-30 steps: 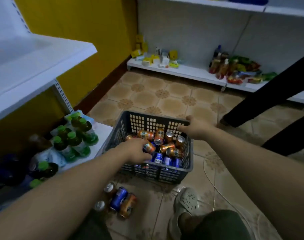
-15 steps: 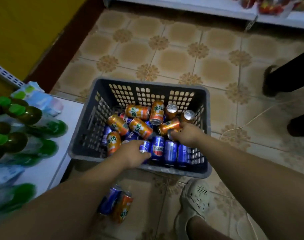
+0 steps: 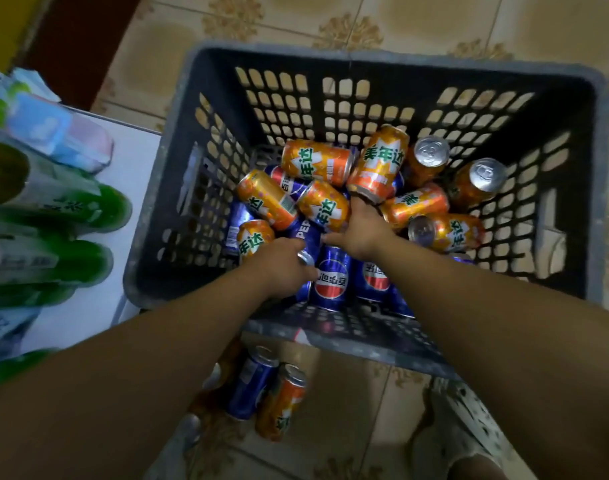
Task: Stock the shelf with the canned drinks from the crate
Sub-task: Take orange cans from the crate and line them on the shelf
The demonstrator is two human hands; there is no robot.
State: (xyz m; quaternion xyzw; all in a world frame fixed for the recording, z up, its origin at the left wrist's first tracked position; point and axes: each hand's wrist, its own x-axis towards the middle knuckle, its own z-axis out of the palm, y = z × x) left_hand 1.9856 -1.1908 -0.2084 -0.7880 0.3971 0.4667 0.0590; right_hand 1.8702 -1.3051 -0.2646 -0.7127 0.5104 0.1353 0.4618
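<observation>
The left hand (image 3: 282, 268) is curled round a blue can (image 3: 308, 237) lying on the pile, the can's silver end showing just at the knuckles. The right hand (image 3: 363, 226) reaches forward with its fingers against the lower end of a tilted orange can (image 3: 381, 161) and the thumb splayed aside; whether it actually clasps that can I cannot tell, since the fingers are hidden under it. Both hands are down inside the grey crate (image 3: 400, 60), which holds a jumble of orange and blue cans, so this looks like the picking step. The white shelf (image 3: 140, 161) sits just to the left, touching the crate, with green bottles (image 3: 98, 206) already on it. Next, each can probably needs lifting clear of the wall and standing upright on bare shelf. Two loose cans (image 3: 251, 386) lie on the floor near the crate.
</observation>
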